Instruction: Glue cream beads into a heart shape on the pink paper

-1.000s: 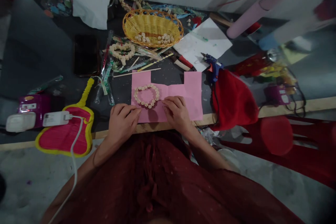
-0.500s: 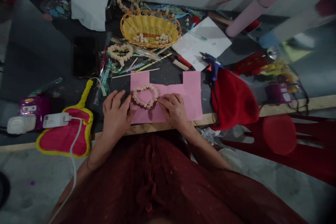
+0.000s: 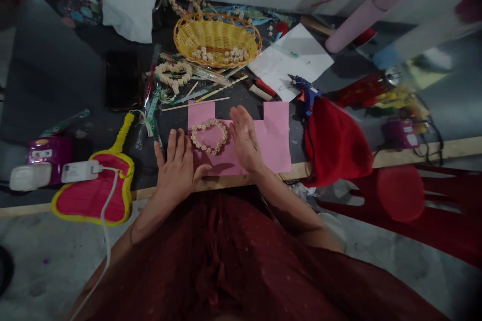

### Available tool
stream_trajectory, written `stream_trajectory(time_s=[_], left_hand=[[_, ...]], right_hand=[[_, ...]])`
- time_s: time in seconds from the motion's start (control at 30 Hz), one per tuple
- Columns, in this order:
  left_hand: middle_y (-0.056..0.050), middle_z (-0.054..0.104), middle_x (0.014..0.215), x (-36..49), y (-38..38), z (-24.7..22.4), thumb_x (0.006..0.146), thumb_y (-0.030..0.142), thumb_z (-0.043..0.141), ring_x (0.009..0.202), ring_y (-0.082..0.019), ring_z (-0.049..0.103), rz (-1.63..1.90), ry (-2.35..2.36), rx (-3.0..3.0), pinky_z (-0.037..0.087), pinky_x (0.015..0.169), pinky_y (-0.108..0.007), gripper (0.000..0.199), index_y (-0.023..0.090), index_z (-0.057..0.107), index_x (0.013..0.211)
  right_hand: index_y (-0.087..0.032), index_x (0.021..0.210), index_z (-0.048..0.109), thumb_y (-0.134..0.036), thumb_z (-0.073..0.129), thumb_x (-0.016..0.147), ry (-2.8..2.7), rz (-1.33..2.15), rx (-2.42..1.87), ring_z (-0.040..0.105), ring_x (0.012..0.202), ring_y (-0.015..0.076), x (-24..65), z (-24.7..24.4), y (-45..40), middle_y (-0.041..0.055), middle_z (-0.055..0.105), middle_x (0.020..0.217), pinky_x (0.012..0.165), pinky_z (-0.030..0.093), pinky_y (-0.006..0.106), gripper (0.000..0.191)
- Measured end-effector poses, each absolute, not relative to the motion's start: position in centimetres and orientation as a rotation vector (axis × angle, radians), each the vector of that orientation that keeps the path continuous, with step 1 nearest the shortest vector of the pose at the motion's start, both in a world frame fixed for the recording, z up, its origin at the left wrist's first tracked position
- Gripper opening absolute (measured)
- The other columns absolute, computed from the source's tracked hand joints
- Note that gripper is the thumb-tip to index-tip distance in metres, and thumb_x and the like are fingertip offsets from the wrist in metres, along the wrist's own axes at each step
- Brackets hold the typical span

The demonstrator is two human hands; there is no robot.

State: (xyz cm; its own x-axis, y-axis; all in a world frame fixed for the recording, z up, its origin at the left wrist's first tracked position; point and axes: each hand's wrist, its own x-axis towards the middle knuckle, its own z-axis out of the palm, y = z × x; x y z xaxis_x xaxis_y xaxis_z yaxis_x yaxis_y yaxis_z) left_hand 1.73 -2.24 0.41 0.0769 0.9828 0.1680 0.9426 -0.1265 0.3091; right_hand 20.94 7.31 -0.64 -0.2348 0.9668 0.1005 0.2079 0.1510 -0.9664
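A heart-shaped ring of small pale beads (image 3: 193,141) lies on a notched sheet of pink paper (image 3: 276,140) at the table's front edge. My left hand (image 3: 176,165) rests flat just left of the ring, fingers stretched out, thumb over the paper's lower edge. To the right of the ring, my right hand (image 3: 245,141) is raised on its side over the paper, fingers straight and the palm turned toward the ring. It holds nothing. Neither hand touches the beads as far as I can see.
Behind the paper are a yellow wicker basket (image 3: 216,35) with pale beads, a second beaded heart (image 3: 173,76), thin sticks and pliers (image 3: 261,91). A blue glue gun (image 3: 307,94) and red cloth (image 3: 335,145) lie right. A phone (image 3: 123,80) and heart-shaped fan (image 3: 94,188) lie left.
My right hand has let go of the ring's right side, moved up and straightened its fingers. My left hand has flattened and shifted slightly right. The beaded heart stays in place.
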Motion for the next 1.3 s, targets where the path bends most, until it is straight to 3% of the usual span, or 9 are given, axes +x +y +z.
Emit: stream_trajectory(time_s=[0.13,0.37,0.83,1.3], left_hand=[[-0.030,0.034,0.168,2.0,-2.1,0.7,0.107,0.060,0.042,0.161,-0.044,0.025,0.507,1.983,2.220,0.003,0.127,-0.075,0.080,0.005,0.032,0.165],[-0.027,0.034,0.169,2.0,-2.1,1.3,0.108,0.061,0.035,0.164,-0.040,0.020,0.370,1.999,2.209,-0.004,0.130,-0.069,0.079,0.003,0.039,0.161],[-0.028,0.035,0.169,1.9,-2.1,0.9,0.109,0.060,0.034,0.164,-0.039,0.021,0.411,1.986,2.244,-0.007,0.130,-0.067,0.078,0.003,0.036,0.163],[-0.027,0.035,0.169,1.8,-2.1,1.1,0.108,0.059,0.036,0.164,-0.040,0.019,0.373,1.995,2.174,-0.005,0.130,-0.068,0.079,0.003,0.035,0.164]], right_hand=[[-0.029,0.168,0.017,-0.066,0.015,0.108,-1.556,1.228,-1.131,0.036,0.161,0.0200,20.6,-1.3,7.7,0.0116,0.035,0.174,0.130,0.038,0.049,0.071],[-0.036,0.159,0.038,-0.073,0.045,0.102,-1.359,1.404,-0.937,0.034,0.162,0.0237,20.8,-1.3,7.3,0.0040,0.042,0.170,0.136,0.026,0.051,0.068],[-0.032,0.160,0.031,-0.070,0.031,0.106,-1.526,1.301,-0.996,0.035,0.161,0.0203,20.7,-1.9,7.1,0.0082,0.040,0.170,0.134,0.032,0.049,0.066],[-0.036,0.156,0.037,-0.066,0.037,0.106,-1.461,1.315,-0.983,0.040,0.158,0.0200,21.1,-1.3,6.4,0.0059,0.044,0.166,0.133,0.034,0.051,0.058]])
